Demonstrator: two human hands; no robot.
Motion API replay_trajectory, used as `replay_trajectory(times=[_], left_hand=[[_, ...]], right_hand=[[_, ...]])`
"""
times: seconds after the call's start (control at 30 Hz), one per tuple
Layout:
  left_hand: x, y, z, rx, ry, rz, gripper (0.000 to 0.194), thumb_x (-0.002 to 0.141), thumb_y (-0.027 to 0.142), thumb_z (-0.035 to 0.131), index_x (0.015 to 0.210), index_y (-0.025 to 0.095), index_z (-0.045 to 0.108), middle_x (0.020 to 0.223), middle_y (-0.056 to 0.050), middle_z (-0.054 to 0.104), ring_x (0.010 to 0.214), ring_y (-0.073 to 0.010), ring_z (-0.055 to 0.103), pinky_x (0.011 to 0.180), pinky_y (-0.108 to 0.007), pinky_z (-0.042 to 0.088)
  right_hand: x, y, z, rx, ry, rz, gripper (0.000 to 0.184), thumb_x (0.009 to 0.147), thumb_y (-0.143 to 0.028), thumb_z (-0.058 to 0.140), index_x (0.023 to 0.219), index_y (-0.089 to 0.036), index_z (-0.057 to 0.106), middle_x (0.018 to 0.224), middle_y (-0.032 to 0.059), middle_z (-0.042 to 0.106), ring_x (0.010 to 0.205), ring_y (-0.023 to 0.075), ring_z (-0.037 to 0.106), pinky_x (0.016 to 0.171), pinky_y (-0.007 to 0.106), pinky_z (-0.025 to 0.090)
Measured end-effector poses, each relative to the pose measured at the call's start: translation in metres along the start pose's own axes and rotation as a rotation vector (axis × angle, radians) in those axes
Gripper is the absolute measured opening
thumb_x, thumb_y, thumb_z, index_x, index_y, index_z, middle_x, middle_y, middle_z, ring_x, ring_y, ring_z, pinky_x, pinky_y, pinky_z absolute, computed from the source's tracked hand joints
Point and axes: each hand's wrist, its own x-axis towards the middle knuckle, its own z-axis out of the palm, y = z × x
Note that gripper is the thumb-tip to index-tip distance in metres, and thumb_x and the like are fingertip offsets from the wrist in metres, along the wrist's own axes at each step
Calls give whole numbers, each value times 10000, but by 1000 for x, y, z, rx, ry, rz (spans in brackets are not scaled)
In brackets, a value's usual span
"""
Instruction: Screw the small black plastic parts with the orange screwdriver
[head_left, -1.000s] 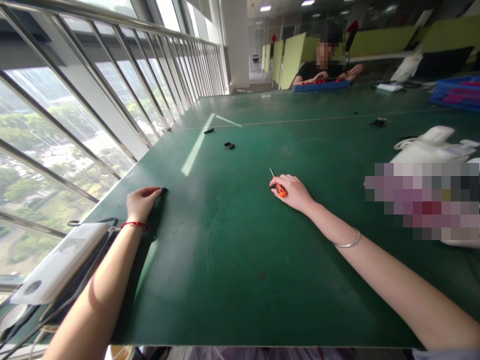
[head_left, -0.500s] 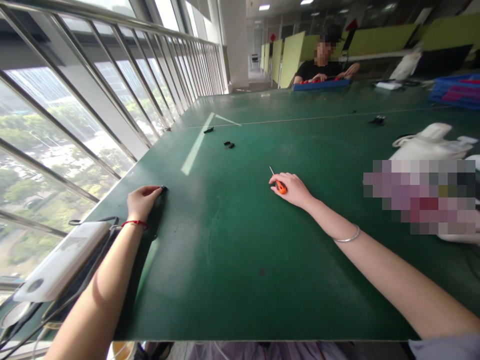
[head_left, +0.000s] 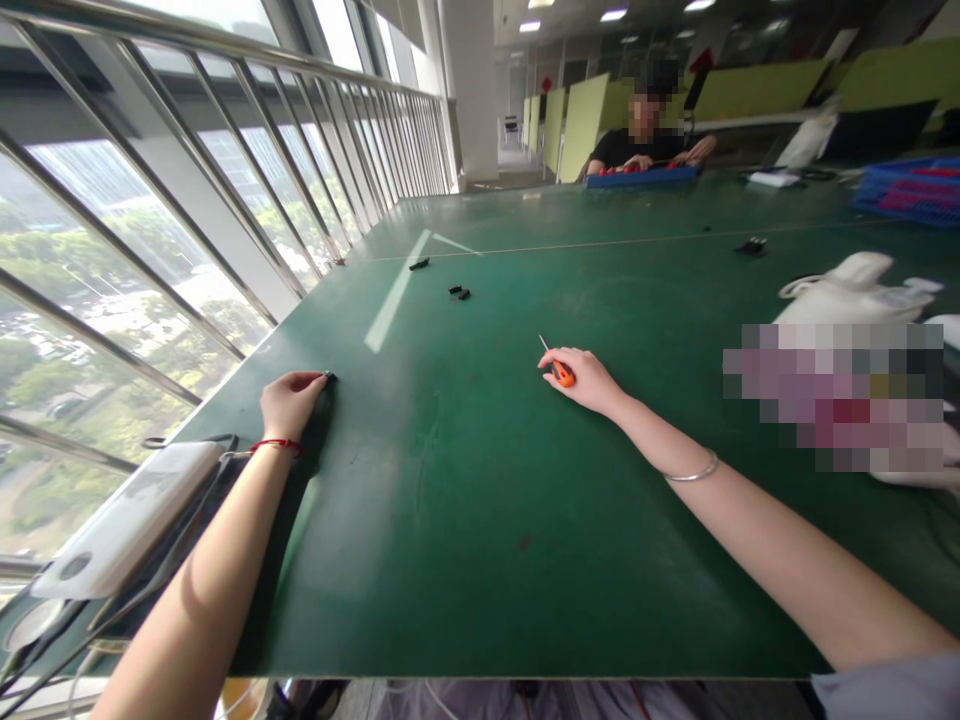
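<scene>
My left hand (head_left: 290,402) is closed in a pinch at the left side of the green table (head_left: 465,480). Between its fingertips is a small black piece (head_left: 331,377), too small to tell its kind. Right of the middle, my right hand (head_left: 589,380) rests on the table, its fingers wrapped round an orange and black screwdriver (head_left: 563,374). The metal shaft points away from me, its tip apart from anything. Farther off lie small black parts (head_left: 460,292) and another black piece (head_left: 419,264).
A white power strip or adapter (head_left: 142,510) with cables lies along the left edge, beside a metal railing (head_left: 300,75). A white bag (head_left: 847,290) sits at the right. At the far end a person (head_left: 637,145) handles red things at a blue tray (head_left: 643,178); a blue basket (head_left: 900,195) stands far right.
The view has shifted very slightly. Both hands keep their places and their holds on the black piece and the screwdriver.
</scene>
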Motion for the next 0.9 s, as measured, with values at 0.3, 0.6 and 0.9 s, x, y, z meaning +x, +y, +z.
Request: replay_trajectory(times=[0.3,0.6,0.9], left_hand=[[0,0,0,12,17,19,317,702,276,662,956,94,714,837,-53,718,817,-168,625,770,-233,442],[-1,-2,3,85,15,62,344,708,303,634,969,98,725,845,-79,719,838,-209,643,760,-258,444],[-25,29,31,31,-135,251,337,725,371,611,972,164,712,848,-53,726,818,-199,670,727,-257,493]], right_hand=[[1,2,1,19,-1,-4,124,770,-218,586,888,-240,615,908,30,679,837,212,615,790,360,434],[0,0,0,17,-1,6,110,782,-240,587,890,-231,609,901,34,676,829,205,610,789,353,430],[-3,-20,-4,32,84,44,124,794,-350,601,844,-237,611,849,28,684,798,211,615,782,355,425]])
